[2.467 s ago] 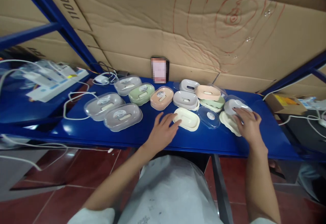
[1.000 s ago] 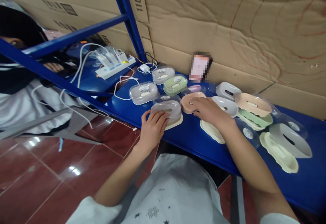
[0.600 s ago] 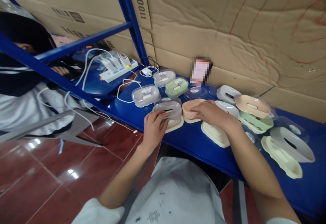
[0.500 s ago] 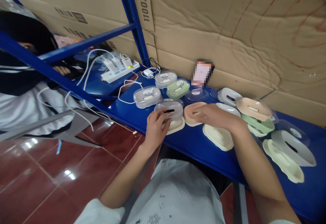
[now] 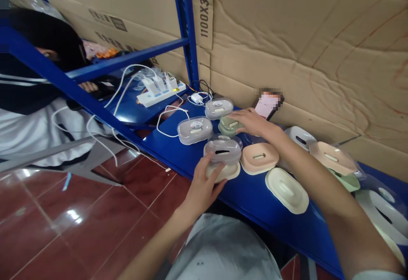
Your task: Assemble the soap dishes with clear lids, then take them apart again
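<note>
Several oval soap boxes lie on a blue shelf (image 5: 178, 161). My left hand (image 5: 204, 182) grips the nearest one at the shelf's front edge, a grey soap box (image 5: 223, 151) with a clear lid on a cream base. My right hand (image 5: 251, 120) reaches over it with fingers spread, its fingertips on a green soap box (image 5: 228, 124); whether a clear lid lies under the palm I cannot tell. A peach dish (image 5: 259, 157) sits uncovered just right of the grey box. A cream tray (image 5: 287, 184) lies further right.
Two lidded grey boxes (image 5: 195, 129) (image 5: 218, 107) stand behind. More open dishes (image 5: 331, 157) pile up at the right. A phone (image 5: 267, 103) leans on the cardboard wall. A power strip (image 5: 161, 94) with cables and a blue post (image 5: 188, 29) are left. A co-worker (image 5: 38, 59) sits far left.
My right hand let go of the peach dish and moved back to the green box. My left hand stayed on the grey box. The view swung further left.
</note>
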`<state>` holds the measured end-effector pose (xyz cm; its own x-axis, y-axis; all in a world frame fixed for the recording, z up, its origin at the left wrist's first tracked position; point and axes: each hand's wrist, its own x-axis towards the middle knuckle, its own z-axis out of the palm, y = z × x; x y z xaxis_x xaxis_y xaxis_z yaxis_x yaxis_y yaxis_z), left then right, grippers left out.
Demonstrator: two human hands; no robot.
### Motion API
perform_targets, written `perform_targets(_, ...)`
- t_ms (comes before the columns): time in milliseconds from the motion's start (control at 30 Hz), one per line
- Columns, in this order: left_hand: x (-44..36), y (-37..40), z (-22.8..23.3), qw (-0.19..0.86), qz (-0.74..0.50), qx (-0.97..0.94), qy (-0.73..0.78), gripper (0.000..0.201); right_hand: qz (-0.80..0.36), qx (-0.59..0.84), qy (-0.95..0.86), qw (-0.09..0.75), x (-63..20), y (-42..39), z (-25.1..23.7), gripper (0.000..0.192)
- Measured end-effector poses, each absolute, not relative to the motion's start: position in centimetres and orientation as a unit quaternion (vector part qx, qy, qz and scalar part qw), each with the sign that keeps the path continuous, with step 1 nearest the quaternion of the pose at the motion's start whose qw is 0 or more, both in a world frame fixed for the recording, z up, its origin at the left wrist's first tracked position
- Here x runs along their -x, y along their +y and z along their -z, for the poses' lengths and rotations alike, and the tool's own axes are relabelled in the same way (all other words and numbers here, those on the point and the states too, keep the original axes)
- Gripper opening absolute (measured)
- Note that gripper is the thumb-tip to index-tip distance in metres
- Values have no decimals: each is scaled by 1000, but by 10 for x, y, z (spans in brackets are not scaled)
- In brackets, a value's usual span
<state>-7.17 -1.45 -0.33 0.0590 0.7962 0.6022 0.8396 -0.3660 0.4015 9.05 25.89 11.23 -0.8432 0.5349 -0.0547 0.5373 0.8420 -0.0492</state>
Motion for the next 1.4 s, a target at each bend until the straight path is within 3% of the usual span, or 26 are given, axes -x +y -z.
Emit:
perform_targets(133, 87, -21, 2, 28, 403, 722, -562, 48, 60, -238, 969, 41, -94, 273, -133, 60)
perform_targets(267, 125, -6, -15, 76, 440, 673, -589, 38, 32, -233, 972, -16, -93, 265, -144, 42)
perform_targets(400, 175, 42, -35, 75, 394, 673, -622, 50, 9, -220, 975, 1, -97, 237, -136, 29)
perform_targets(467, 193, 66, -40, 45, 354, 693, -626, 55, -1, -218, 976, 21, -98, 223, -130, 32)
perform_targets(633, 205, 94, -41, 6, 367, 676, -639, 39, -45, -237, 967, 88, -96, 201, -132, 28)
perform_targets(767, 200, 99, -38, 5, 379, 647, -662, 38, -64, -254, 957, 124, -95, 198, -134, 28)
perform_targets(1000, 191, 81, -40, 92, 341, 708, -611, 33, -38, -254, 963, 82, -101, 209, -100, 52)
perform_targets(1133, 187, 65, -42, 113, 293, 745, -589, 21, -23, -239, 968, 76, -101, 219, -95, 43)
perform_targets(1300, 188, 65, -38, 118, 259, 754, -592, 27, 8, -235, 970, 67, -106, 225, -103, 35)
perform_targets(1400, 189, 72, -33, 101, 243, 754, -602, 32, 18, -240, 969, 59, -109, 221, -98, 43)
